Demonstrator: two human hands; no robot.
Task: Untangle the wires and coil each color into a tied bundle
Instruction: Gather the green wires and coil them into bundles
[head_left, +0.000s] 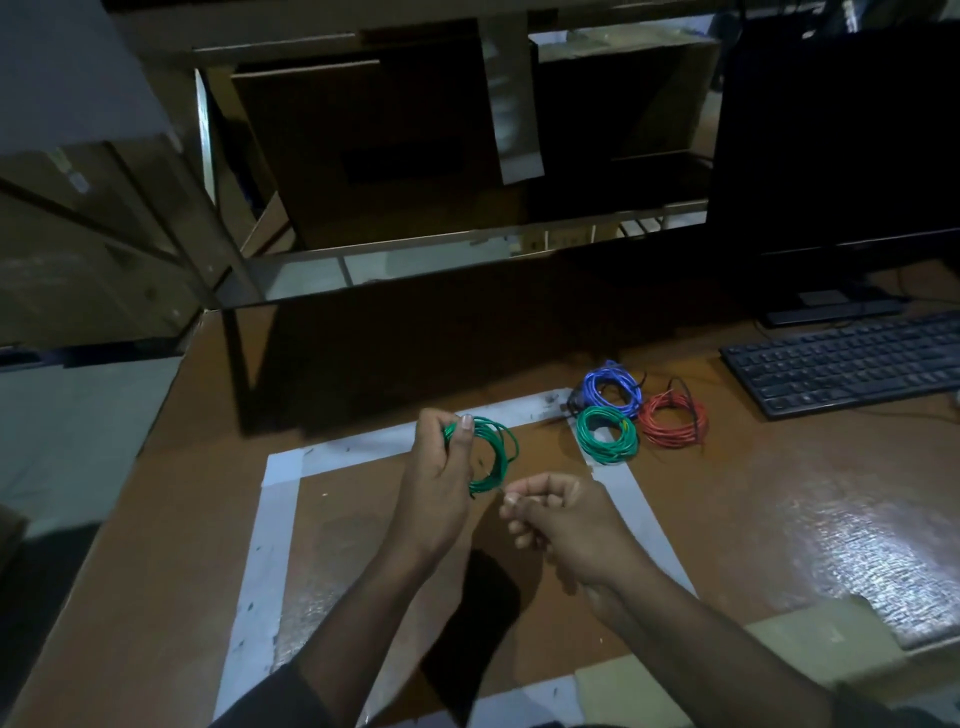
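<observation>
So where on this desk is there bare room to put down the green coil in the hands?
Bare wood lies inside the taped square, below both hands, and on the shiny desk between the tape and the keyboard. It is crowded at the square's far right corner, where the blue coil, green coil and red coil lie close together.

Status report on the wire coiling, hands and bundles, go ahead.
Left hand grips green coil above table. Right hand pinches its loose end. Green, blue, red bundles set aside. Nothing in the way.
</observation>
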